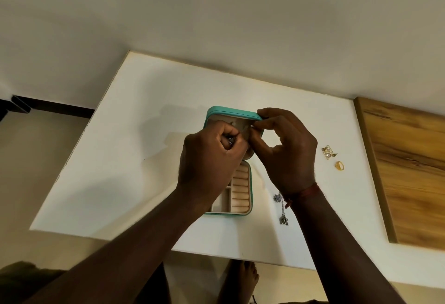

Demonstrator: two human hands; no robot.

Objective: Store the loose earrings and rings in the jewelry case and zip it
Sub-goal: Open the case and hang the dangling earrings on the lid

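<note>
Silver earring (231, 140) step: fastening it into the lid of the open jewelry case (231, 112) on the bench (120, 159), gripping it in the left hand (209, 161), pinching its end with the right hand (289, 154). Probably needing next: fine pinches for gold earrings (328, 152), gold ring (339, 165), drop earring (284, 219) lying beside it.

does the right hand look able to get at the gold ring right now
Likely yes: the ring lies uncovered on the table beside the right hand, nothing between. But its fingers pinch a small piece over the case and must free up first.
</note>
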